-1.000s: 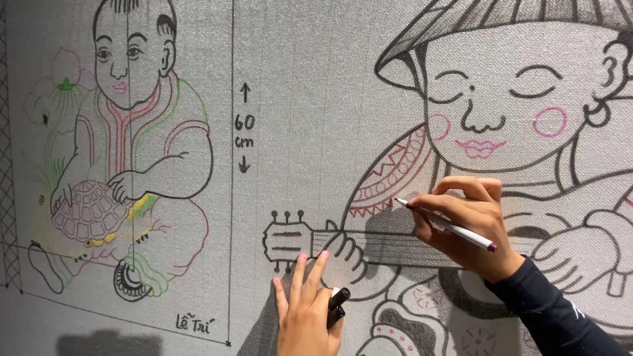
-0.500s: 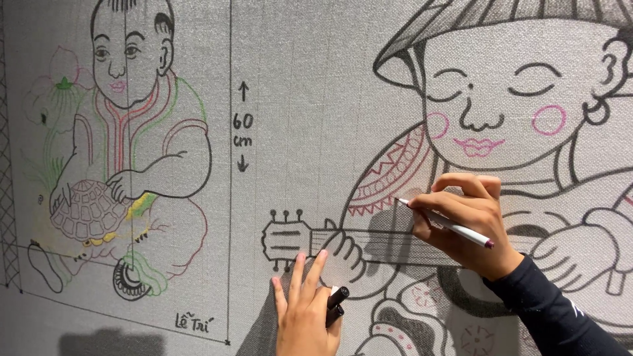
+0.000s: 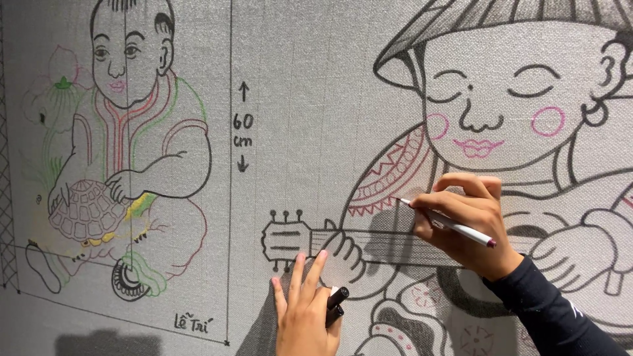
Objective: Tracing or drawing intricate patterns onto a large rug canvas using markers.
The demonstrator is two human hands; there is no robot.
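My right hand (image 3: pixel 469 221) grips a white marker pen (image 3: pixel 450 221) with a dark red end; its tip touches the red zigzag pattern on the sleeve of a drawn figure in a cone hat (image 3: pixel 501 118) that plays a stringed instrument. My left hand (image 3: pixel 304 310) rests flat against the grey fabric wall (image 3: pixel 310 79) just under the drawn instrument's headstock, fingers spread, with two black markers (image 3: pixel 335 305) tucked under its thumb side.
At the left is a smaller drawing of a seated child with a turtle (image 3: pixel 119 165), partly coloured in green, red and yellow. A thin vertical line with an arrowed measure mark (image 3: pixel 242 125) divides the two drawings.
The view has shifted slightly. My right hand's pen tip stays at the sleeve pattern with only tiny movement; my left hand keeps its place.
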